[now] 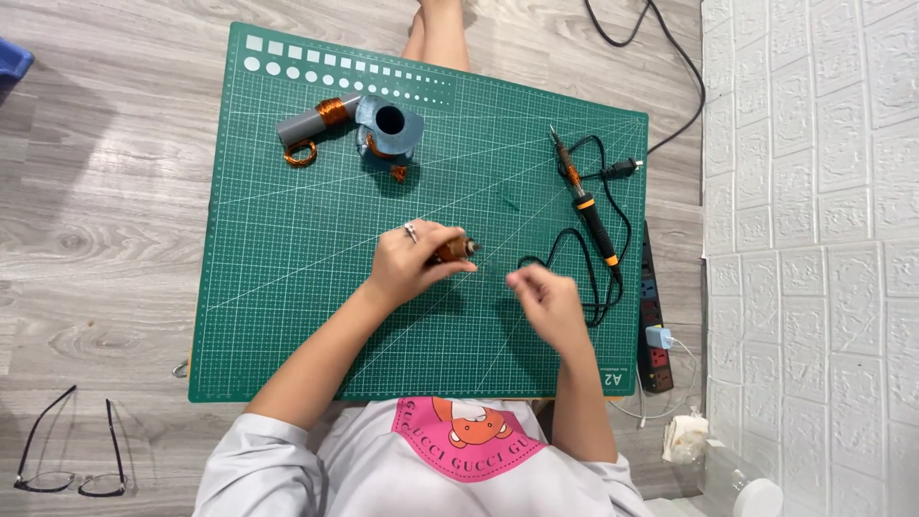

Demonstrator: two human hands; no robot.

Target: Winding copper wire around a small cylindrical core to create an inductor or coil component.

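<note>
My left hand [414,258] is closed around a small copper-wound coil [456,250] above the middle of a green cutting mat [287,287]. My right hand [546,299] hovers just to its right, with thumb and fingertips pinched together as if on a thin wire that I cannot make out. At the mat's far side lie a grey tube wound with copper wire [316,120], a loose copper wire loop [300,153] and a grey spool of copper wire [389,126].
A soldering iron [586,201] with a black cord lies on the mat's right side. A power strip [654,316] runs along the white wall panel. Black-framed glasses [67,455] lie on the wooden floor at lower left. A white bottle cap [759,498] shows at bottom right.
</note>
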